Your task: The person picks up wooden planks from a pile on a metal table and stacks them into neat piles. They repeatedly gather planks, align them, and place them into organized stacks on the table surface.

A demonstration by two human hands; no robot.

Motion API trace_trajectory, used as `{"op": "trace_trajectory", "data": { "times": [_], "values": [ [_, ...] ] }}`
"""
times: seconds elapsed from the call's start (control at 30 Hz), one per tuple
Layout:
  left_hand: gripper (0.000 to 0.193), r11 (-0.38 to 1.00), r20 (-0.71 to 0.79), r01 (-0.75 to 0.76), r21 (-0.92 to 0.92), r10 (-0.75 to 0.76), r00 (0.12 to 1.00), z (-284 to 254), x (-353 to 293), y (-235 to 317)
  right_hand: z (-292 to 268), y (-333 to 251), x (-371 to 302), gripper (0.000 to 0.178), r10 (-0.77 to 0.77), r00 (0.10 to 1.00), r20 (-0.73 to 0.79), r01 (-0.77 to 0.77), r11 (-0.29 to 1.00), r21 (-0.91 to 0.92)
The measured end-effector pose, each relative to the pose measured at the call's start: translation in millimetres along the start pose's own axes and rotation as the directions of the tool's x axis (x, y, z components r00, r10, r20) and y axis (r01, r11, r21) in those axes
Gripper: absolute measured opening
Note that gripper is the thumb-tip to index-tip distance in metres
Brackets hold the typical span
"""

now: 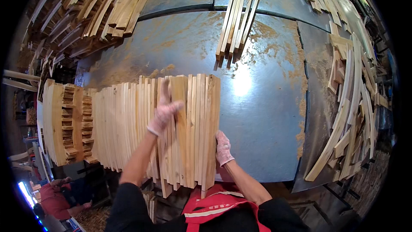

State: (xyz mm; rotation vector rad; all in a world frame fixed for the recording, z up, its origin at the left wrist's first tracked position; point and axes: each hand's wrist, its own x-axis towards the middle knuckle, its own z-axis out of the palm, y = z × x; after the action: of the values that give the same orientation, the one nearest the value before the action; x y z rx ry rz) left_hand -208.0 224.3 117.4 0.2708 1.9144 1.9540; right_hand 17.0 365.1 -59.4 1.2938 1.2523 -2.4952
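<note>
A long row of pale wooden slats (120,124) stands packed side by side along the near left of the metal table. Over its right part is my left hand (162,114), in a light knitted glove, with fingers stretched forward and thumb apart. Beneath and beside it lie the slats' upper edges, including a wider, darker board (180,116). My right hand (224,149), gloved likewise, rests against the outer face of the end slat (211,124), its fingers straight and partly hidden. A few slats jut toward me past the others.
Several loose strips (238,21) lie on the metal table (262,120) farther off. Wood is piled at the far left (81,8) and the right (349,116). Crosswise short pieces (68,120) fill gaps at the row's left end. Another person (58,197) is at the lower left.
</note>
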Motion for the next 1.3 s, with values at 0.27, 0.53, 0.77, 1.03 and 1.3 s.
{"op": "trace_trajectory", "data": {
  "times": [0.27, 0.53, 0.77, 1.03, 1.3],
  "values": [
    [0.081, 0.959, -0.413, 0.184, 0.215, -0.081, 0.907, -12, -127, -57, 9, -35, -7, 0.046, -0.290, 0.913, 0.286, 0.404, 0.738, -0.540],
    [0.059, 0.960, -0.623, -0.147, 0.240, 0.268, 0.735, -73, -189, 189, 44, -6, 7, 0.054, 0.196, 0.974, -0.115, -0.213, 0.966, -0.150],
    [0.060, 0.921, -0.440, 0.059, -0.384, -0.239, 0.866, 16, -161, 129, 17, -108, -34, 0.042, 0.066, 0.995, 0.076, -0.037, 0.942, -0.333],
    [0.075, 0.975, 0.182, 0.217, 0.056, -0.224, 0.958, 195, 56, 53, -166, -278, -39, 0.048, -0.331, 0.943, -0.037, 0.276, 0.837, -0.472],
    [0.063, 0.871, -0.015, 0.170, 0.461, -0.184, 0.983, 326, 405, -30, -217, -337, 46, 0.054, -0.519, 0.838, -0.169, 0.390, 0.786, -0.479]
  ]
}}
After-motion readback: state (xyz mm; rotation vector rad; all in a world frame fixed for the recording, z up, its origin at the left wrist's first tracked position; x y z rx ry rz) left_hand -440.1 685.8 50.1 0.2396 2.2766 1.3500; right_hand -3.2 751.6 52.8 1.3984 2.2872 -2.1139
